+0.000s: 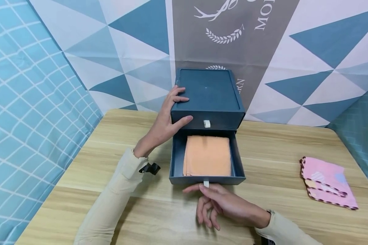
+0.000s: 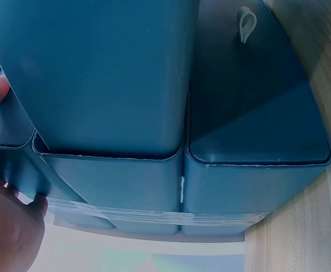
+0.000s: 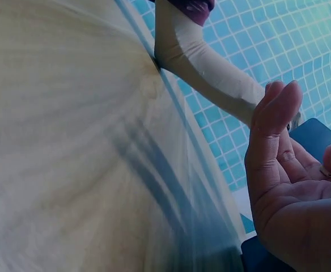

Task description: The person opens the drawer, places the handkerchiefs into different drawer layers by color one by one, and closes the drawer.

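A dark blue drawer unit (image 1: 207, 92) stands against the backdrop. Its pulled-out drawer (image 1: 237, 170) holds a folded orange towel (image 1: 208, 156). My left hand (image 1: 168, 117) rests on the unit's upper left corner, fingers on the top and thumb on the front. At the open drawer's front, my right hand (image 1: 220, 206) pinches the white pull tab (image 1: 206, 183) between thumb and index finger; the other fingers hang loosely curled. In the left wrist view, a lower drawer (image 2: 250, 102) with its loop pull (image 2: 246, 24) is in, beside the pulled-out one.
A folded pink cloth (image 1: 328, 182) with a checked edge lies on the right of the wooden table (image 1: 273, 153). Above the open drawer, the top drawer's white tab (image 1: 207, 124) shows. Clear tape (image 2: 154, 216) runs along the unit's side.
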### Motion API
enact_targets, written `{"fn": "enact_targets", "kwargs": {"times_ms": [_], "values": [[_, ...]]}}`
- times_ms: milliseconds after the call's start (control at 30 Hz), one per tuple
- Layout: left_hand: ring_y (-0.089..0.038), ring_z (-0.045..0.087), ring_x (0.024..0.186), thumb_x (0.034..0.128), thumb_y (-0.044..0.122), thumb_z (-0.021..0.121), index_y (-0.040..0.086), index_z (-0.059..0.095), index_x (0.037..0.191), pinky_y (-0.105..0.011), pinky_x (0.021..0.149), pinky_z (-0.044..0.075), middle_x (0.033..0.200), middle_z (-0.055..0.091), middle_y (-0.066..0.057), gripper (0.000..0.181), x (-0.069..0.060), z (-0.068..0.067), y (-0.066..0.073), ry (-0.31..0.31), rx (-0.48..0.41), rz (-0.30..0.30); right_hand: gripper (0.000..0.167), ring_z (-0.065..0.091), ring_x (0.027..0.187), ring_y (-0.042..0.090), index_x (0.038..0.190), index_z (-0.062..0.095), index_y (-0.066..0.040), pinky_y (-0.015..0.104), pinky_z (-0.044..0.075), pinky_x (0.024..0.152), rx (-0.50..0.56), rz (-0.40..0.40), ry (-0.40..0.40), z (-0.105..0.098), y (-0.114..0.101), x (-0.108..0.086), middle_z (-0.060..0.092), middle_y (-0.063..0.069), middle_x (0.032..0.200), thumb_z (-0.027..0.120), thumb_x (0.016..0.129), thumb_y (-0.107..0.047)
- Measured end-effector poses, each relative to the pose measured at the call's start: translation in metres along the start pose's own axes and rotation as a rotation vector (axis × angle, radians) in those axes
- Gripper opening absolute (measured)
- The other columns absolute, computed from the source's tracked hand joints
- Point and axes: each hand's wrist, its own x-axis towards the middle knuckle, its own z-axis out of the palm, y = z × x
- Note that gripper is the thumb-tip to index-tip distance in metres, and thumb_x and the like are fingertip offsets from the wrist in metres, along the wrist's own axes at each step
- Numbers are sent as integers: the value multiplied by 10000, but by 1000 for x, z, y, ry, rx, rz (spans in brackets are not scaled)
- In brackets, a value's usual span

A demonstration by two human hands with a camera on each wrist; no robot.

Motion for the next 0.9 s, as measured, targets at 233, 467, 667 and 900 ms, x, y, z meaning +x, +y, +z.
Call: {"fn": "enact_targets", "kwargs": {"times_ms": [233,467,667,900], "values": [[-379,60,1517,912,-10,660,-74,508,1293,-494,1209,79,1554,292,-256,415,-1,-4,-1,5,15,-6,566,648,666,123,1538,360,-82,251,519,514,-42,-26,30,-7,-6,9,696,98,914,257,1101,-428],[-360,67,1521,903,-18,667,-65,509,1291,-486,1211,79,1551,303,-245,421,0,-1,1,-5,30,-11,542,644,638,140,1532,389,-124,259,517,487,-80,-43,93,-16,-14,17,681,124,900,263,1100,-427],[-351,71,1521,903,-14,665,-63,510,1292,-478,1212,74,1549,307,-243,421,2,1,1,-11,30,-4,530,636,618,144,1510,422,-131,262,512,468,-84,-70,135,-20,-20,19,673,127,885,287,1096,-433],[-337,65,1524,904,-16,661,-64,509,1294,-486,1212,73,1552,304,-237,422,0,-1,1,-11,29,-16,561,639,608,154,1503,435,-114,271,508,469,-110,-80,165,-27,-26,24,667,108,857,310,1084,-466]]}}
